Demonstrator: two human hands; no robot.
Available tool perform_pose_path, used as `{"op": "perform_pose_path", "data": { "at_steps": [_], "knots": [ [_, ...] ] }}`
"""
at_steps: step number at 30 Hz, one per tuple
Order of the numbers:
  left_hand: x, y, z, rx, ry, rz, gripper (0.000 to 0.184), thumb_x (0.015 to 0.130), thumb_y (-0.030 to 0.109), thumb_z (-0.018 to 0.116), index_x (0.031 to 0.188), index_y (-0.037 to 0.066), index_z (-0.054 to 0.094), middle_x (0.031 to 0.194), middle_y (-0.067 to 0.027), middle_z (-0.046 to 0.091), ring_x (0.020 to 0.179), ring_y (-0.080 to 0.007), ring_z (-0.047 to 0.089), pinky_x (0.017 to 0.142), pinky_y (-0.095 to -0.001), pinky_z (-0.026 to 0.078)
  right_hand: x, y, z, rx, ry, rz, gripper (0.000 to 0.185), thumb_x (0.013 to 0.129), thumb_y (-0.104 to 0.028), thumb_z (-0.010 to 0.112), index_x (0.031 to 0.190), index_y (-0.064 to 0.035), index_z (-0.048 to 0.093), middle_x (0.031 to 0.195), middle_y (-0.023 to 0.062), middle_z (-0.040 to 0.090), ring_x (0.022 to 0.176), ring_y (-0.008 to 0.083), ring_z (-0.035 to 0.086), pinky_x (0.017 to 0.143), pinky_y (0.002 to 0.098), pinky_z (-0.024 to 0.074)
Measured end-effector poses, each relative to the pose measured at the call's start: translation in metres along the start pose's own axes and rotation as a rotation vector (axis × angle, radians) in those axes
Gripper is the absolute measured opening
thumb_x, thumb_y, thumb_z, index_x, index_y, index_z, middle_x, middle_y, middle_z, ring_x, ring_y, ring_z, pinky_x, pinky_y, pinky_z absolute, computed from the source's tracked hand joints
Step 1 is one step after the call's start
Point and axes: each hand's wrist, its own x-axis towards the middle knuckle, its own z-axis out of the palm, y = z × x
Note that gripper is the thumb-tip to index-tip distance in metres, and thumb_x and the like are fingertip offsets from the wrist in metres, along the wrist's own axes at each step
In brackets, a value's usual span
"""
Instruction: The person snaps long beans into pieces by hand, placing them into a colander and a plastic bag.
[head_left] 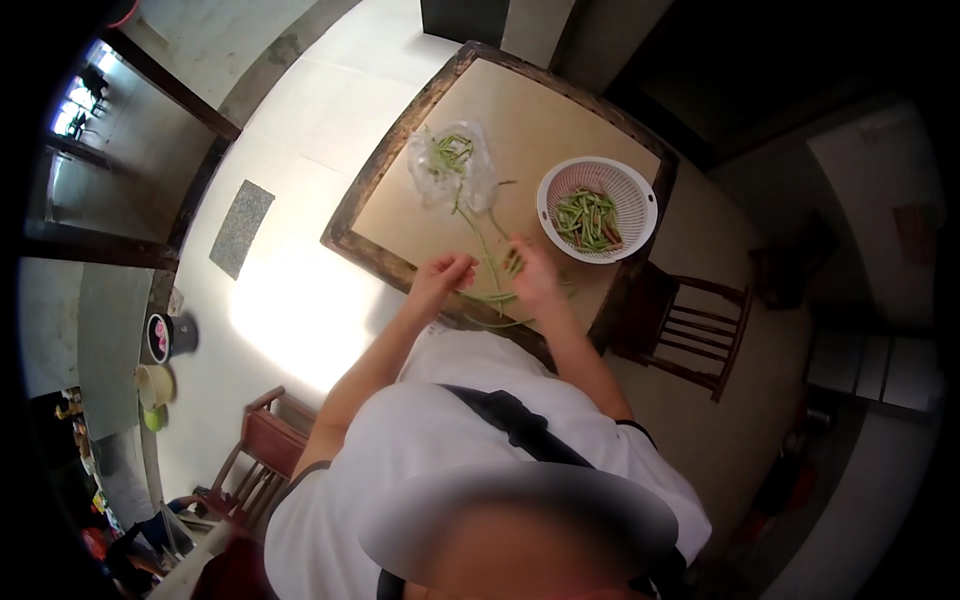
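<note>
My left hand (pixel 443 277) is over the near edge of the table, its fingers curled into a pinch; whether anything is between them is too small to tell. Close by on the right, my right hand (pixel 535 276) is closed around several short pieces of green long bean (pixel 514 262). Whole long beans (pixel 487 252) lie on the tabletop between and below my hands. A white colander (pixel 635 199) to the right holds many cut bean pieces (pixel 588 220). Farther back on the left, a clear plastic bag (pixel 480 180) has more green pieces (pixel 450 153) on it.
The wooden table (pixel 545 110) has a dark, worn rim. One wooden chair (pixel 700 325) stands at its right side, another chair (pixel 270 440) behind me on the left. A dark bucket (pixel 180 335) and a beige basin (pixel 155 385) are on the floor at left, near a grey mat (pixel 242 228).
</note>
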Motion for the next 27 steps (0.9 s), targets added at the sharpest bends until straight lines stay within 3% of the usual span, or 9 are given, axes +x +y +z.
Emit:
{"op": "perform_pose_path", "data": {
  "at_steps": [2, 6, 10, 12, 14, 17, 19, 22, 27],
  "knots": [
    [0.013, -0.010, -0.015, -0.004, 0.036, -0.037, 0.018, 0.083, 0.022, 0.051, 0.086, 0.005, 0.055, 0.070, 0.0018, 0.053, 0.061, -0.0044, 0.050, 0.055, -0.0162, 0.039, 0.035, -0.012, -0.065, 0.171, -0.097, 0.034, 0.020, 0.085, -0.020, 0.043, 0.085, -0.0014, 0.050, 0.073, 0.0062, 0.052, 0.070, 0.0189, 0.050, 0.063, 0.0320, 0.0426],
    [0.052, -0.012, -0.054, 0.180, 0.178, 0.010, 0.017, 0.080, 0.018, 0.054, 0.089, 0.004, 0.056, 0.071, 0.0010, 0.054, 0.061, -0.0061, 0.050, 0.055, -0.0156, 0.039, 0.061, -0.077, -0.122, 0.461, 0.237, -0.032, 0.023, 0.086, -0.021, 0.039, 0.093, 0.0001, 0.046, 0.086, 0.0090, 0.052, 0.080, 0.0240, 0.050, 0.080, 0.0446, 0.0409],
    [0.103, 0.019, -0.061, 0.220, 0.267, 0.277, 0.028, 0.079, 0.016, 0.054, 0.102, 0.000, 0.051, 0.085, -0.0056, 0.057, 0.073, -0.0121, 0.056, 0.066, -0.0215, 0.045, 0.062, -0.115, -0.132, 0.023, 0.407, -0.258, 0.022, 0.083, -0.015, 0.045, 0.099, -0.0005, 0.042, 0.090, 0.0106, 0.050, 0.079, 0.0214, 0.050, 0.071, 0.0358, 0.0438],
    [0.118, 0.031, -0.062, 0.138, 0.329, 0.207, 0.030, 0.079, 0.016, 0.054, 0.104, -0.001, 0.049, 0.089, -0.0067, 0.057, 0.076, -0.0136, 0.056, 0.069, -0.0225, 0.045, 0.067, -0.103, -0.143, -0.162, 0.546, -0.333, 0.024, 0.081, -0.012, 0.047, 0.102, -0.0006, 0.041, 0.092, 0.0118, 0.049, 0.080, 0.0220, 0.050, 0.068, 0.0338, 0.0444],
    [0.121, 0.029, -0.068, 0.052, 0.395, 0.156, 0.032, 0.079, 0.016, 0.054, 0.106, -0.001, 0.048, 0.092, -0.0078, 0.056, 0.080, -0.0151, 0.057, 0.071, -0.0234, 0.046, 0.068, -0.086, -0.142, -0.848, 0.672, -0.637, 0.025, 0.079, -0.009, 0.048, 0.101, -0.0012, 0.042, 0.090, 0.0106, 0.050, 0.076, 0.0194, 0.052, 0.064, 0.0295, 0.0437],
    [0.095, 0.008, -0.076, 0.173, 0.189, -0.029, 0.028, 0.081, 0.019, 0.052, 0.103, 0.001, 0.051, 0.090, -0.0061, 0.056, 0.078, -0.0131, 0.056, 0.070, -0.0219, 0.045, 0.049, -0.037, -0.109, -1.216, 0.111, -0.502, 0.016, 0.077, -0.009, 0.051, 0.092, -0.0038, 0.049, 0.086, 0.0089, 0.051, 0.067, 0.0151, 0.051, 0.060, 0.0267, 0.0423],
    [0.072, -0.005, -0.080, 0.161, 0.223, -0.044, 0.027, 0.081, 0.020, 0.052, 0.101, 0.001, 0.052, 0.088, -0.0051, 0.056, 0.076, -0.0120, 0.055, 0.068, -0.0213, 0.044, 0.042, 0.002, -0.097, -1.346, -0.171, -0.167, 0.012, 0.074, -0.005, 0.051, 0.086, -0.0028, 0.052, 0.088, 0.0117, 0.051, 0.072, 0.0200, 0.053, 0.063, 0.0302, 0.0424],
    [0.035, -0.020, -0.084, 0.088, 0.324, -0.082, 0.023, 0.082, 0.021, 0.051, 0.097, 0.003, 0.053, 0.082, -0.0024, 0.056, 0.072, -0.0085, 0.053, 0.064, -0.0188, 0.043, 0.036, 0.050, -0.103, -1.813, -0.136, -0.382, 0.016, 0.069, -0.003, 0.055, 0.085, -0.0018, 0.052, 0.083, 0.0143, 0.049, 0.075, 0.0273, 0.050, 0.066, 0.0362, 0.0421],
    [-0.020, -0.055, -0.111, 0.005, 0.449, -0.011, 0.024, 0.082, 0.026, 0.052, 0.095, 0.006, 0.055, 0.084, -0.0027, 0.058, 0.075, -0.0109, 0.054, 0.068, -0.0267, 0.045, 0.040, 0.077, -0.123, -1.863, -0.215, -0.481, 0.017, 0.066, 0.000, 0.047, 0.081, -0.0027, 0.053, 0.086, 0.0180, 0.048, 0.085, 0.0342, 0.046, 0.072, 0.0411, 0.0380]
  ]
}}
